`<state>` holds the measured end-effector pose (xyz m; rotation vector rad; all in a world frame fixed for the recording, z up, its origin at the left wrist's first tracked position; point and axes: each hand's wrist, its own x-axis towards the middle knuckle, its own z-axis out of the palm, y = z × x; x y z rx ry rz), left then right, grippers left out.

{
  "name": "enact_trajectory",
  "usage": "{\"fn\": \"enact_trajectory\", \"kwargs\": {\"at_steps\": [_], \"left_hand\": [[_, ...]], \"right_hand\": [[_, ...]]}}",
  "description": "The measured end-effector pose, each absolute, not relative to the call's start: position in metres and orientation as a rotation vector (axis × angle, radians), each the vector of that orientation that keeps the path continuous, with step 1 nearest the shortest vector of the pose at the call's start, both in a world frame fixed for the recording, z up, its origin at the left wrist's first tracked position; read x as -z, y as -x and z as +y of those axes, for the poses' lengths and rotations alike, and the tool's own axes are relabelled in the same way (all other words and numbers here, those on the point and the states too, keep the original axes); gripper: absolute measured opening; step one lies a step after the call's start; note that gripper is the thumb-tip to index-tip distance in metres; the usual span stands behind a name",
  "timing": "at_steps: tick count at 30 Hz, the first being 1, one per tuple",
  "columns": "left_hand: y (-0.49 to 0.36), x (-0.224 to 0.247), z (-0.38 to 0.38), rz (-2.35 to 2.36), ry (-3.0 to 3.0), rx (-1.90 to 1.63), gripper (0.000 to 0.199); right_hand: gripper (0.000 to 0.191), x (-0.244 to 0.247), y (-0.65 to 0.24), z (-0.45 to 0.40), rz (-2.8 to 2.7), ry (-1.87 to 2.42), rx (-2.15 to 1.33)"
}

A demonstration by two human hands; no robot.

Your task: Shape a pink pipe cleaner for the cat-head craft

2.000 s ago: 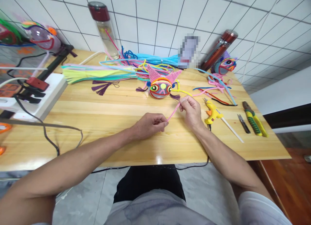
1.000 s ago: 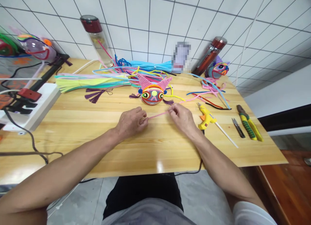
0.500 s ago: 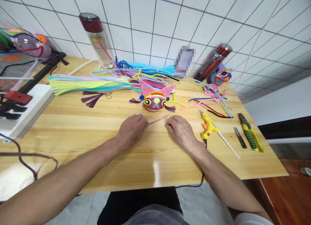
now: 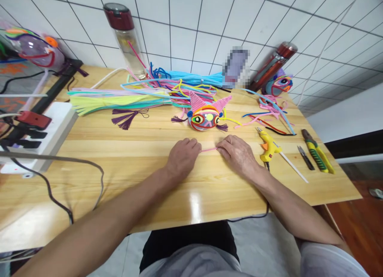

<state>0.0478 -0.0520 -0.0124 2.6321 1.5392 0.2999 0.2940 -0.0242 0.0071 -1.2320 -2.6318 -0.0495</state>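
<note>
Between my two hands runs a short pink pipe cleaner (image 4: 208, 149), held low over the wooden table. My left hand (image 4: 184, 155) is closed on its left end, and my right hand (image 4: 236, 153) pinches the right end. Just beyond them stands a decorated animal head (image 4: 205, 119) with pink pointed ears, ringed eyes, blue pompoms and purple tassels at its sides. Neither hand touches it. A loose purple tassel (image 4: 127, 117) lies to its left.
Bundles of coloured pipe cleaners (image 4: 119, 99) lie along the back. At right are a yellow glue gun (image 4: 270, 146), small snips (image 4: 305, 158) and pliers (image 4: 318, 153). Two bottles, a clear one (image 4: 125, 42) and a red one (image 4: 273, 65), stand behind. A white power strip (image 4: 56, 133) sits left.
My right hand has taken hold of the pipe cleaner's free right end, which pointed up at an angle before; it now lies nearly level between both hands. The whole view has shifted slightly.
</note>
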Motion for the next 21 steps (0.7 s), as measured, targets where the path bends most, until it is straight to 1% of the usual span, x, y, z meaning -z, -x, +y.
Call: {"fn": "enact_trajectory", "kwargs": {"at_steps": [9,14,17,21], "left_hand": [[-0.0527,0.0063,-0.0577,1.540,-2.668,-0.344,0.019],[-0.0525,0.0083,-0.0540,1.597,-2.629,-0.300,0.021],[-0.0528,0.0104,-0.0516,1.638,-2.621,-0.279,0.020],[-0.0513,0.0111,-0.0486,1.706,-2.636,-0.263,0.022]], "right_hand": [[0.025,0.0018,-0.2967,-0.0166,-2.586,1.083,0.245],[0.022,0.0040,-0.2968,-0.0153,-2.555,1.074,0.251],[0.022,0.0037,-0.2988,-0.0141,-2.590,1.099,0.236],[0.024,-0.0029,-0.2978,-0.0137,-2.718,1.254,0.190]]}}
